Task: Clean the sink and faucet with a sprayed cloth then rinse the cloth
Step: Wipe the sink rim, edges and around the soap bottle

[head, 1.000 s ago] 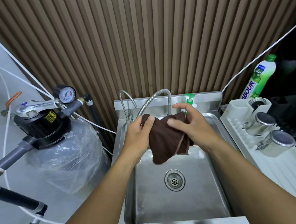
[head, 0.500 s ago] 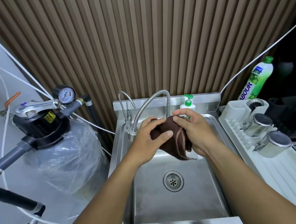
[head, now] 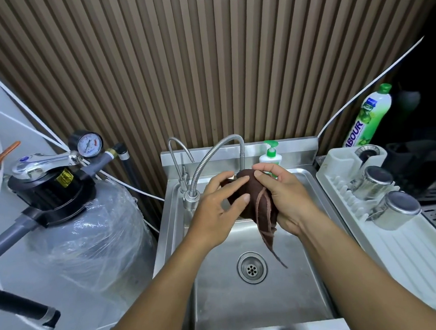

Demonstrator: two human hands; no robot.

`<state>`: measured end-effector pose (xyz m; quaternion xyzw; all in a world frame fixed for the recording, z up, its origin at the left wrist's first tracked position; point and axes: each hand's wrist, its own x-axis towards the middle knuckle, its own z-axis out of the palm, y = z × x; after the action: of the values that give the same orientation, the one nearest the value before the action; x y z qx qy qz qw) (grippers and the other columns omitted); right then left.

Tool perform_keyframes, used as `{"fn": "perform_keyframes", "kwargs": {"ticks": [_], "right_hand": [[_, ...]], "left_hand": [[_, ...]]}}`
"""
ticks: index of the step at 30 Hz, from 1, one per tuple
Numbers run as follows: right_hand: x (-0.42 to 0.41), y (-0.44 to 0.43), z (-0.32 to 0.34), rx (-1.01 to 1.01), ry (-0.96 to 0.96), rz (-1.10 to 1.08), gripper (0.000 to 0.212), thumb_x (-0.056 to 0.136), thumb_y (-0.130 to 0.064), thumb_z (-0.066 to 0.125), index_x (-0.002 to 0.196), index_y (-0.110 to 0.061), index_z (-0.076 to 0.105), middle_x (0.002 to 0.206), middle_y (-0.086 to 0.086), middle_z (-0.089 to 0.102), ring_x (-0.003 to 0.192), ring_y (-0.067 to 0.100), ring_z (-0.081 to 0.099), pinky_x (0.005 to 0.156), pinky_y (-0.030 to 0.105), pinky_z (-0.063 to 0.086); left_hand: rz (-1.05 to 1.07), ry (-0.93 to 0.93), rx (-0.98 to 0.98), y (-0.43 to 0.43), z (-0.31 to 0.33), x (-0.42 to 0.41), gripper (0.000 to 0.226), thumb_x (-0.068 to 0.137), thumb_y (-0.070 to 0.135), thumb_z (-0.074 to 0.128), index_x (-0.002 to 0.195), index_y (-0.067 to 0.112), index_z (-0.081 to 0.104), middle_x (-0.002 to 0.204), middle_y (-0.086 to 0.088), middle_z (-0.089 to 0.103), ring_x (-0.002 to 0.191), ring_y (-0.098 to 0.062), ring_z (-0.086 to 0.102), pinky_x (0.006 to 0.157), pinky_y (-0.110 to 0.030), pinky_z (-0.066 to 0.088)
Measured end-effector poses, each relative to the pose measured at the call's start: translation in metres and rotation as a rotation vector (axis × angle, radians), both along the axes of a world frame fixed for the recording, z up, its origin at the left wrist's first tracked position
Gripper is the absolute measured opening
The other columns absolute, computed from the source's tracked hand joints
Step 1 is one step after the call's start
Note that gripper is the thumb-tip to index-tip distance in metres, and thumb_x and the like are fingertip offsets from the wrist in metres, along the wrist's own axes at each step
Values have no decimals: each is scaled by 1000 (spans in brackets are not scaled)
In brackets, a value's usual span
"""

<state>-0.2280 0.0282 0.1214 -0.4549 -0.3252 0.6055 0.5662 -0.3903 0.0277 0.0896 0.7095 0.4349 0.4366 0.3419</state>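
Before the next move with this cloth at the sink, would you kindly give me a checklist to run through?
1. Grip: left hand and right hand both hold the brown cloth: ok.
2. The cloth hangs over the sink: ok.
3. Uncovered drain: ok.
4. Water running from the flexible faucet: cannot tell.
5. Upright soap dispenser behind the hands: ok.

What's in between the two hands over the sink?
A bunched dark brown cloth, held by the left hand and right hand above the steel sink, in the head view.
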Motion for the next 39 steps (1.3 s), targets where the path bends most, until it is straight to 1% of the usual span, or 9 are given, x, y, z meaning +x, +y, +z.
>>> {"fn": "perform_keyframes", "kwargs": {"ticks": [6,10,15,17,19,24,29,32,39], "right_hand": [[2,2,-12,-62,-139,-6,7,99,-16,61,104,-17,66,79,13,72,55,25,59,56,33,43],[17,3,-31,-167,-370,-53,8,100,-18,58,98,-21,66,80,12,68,46,25,52,39,25,38],[38,3,-48,-246,-1158,214,43,101,-57,37,126,-30,59,133,5,64,113,27,61,94,35,42],[33,-6,-35,-199,-1098,199,73,89,-81,20,122,-34,64,128,-4,66,117,24,62,104,42,42],[26,-17,-24,-62,-704,138,84,73,-93,28,104,-28,72,109,-4,74,102,19,69,101,48,47],[13,-33,-22,190,-337,300,54,73,-44,80,117,-15,66,100,4,76,95,18,71,88,33,54],[8,-24,-22,243,-336,181,5,93,-5,68,94,-9,71,88,5,77,85,15,71,86,34,56],[16,-15,-15,301,-347,24,15,96,3,61,96,-12,65,86,10,77,80,23,69,90,45,56],[23,-17,-16,625,-917,-23,27,85,-12,53,81,-29,73,86,-5,68,85,15,64,77,36,50]], "left_hand": [[-6,22,-67,2,11,-5,3,86,24,69,89,27,70,125,15,59,126,-6,51,107,-16,32],[-29,-151,-149,2,30,-9,7,100,6,58,94,10,57,73,10,68,64,0,58,65,-15,43],[2,-233,-164,6,46,-1,15,101,6,55,91,18,55,74,-4,68,62,-11,61,59,-27,50],[8,-222,-148,8,46,4,15,99,9,59,91,21,57,83,-12,69,70,-18,65,67,-35,55],[2,-210,-129,10,46,8,14,97,8,63,92,20,58,85,-10,70,72,-18,65,67,-33,55],[-15,-237,-119,14,49,6,17,93,2,66,96,18,62,78,1,69,71,-16,65,67,-26,52],[-12,-227,-118,16,56,-2,15,97,3,62,98,18,63,80,-5,68,67,-18,64,63,-29,51],[-32,-201,-138,15,65,-10,11,102,2,53,105,13,55,71,-3,61,48,-7,48,47,-19,36],[-14,-80,-4,19,70,-15,23,103,0,45,94,14,60,74,16,62,61,-11,48,57,-28,36]]}}
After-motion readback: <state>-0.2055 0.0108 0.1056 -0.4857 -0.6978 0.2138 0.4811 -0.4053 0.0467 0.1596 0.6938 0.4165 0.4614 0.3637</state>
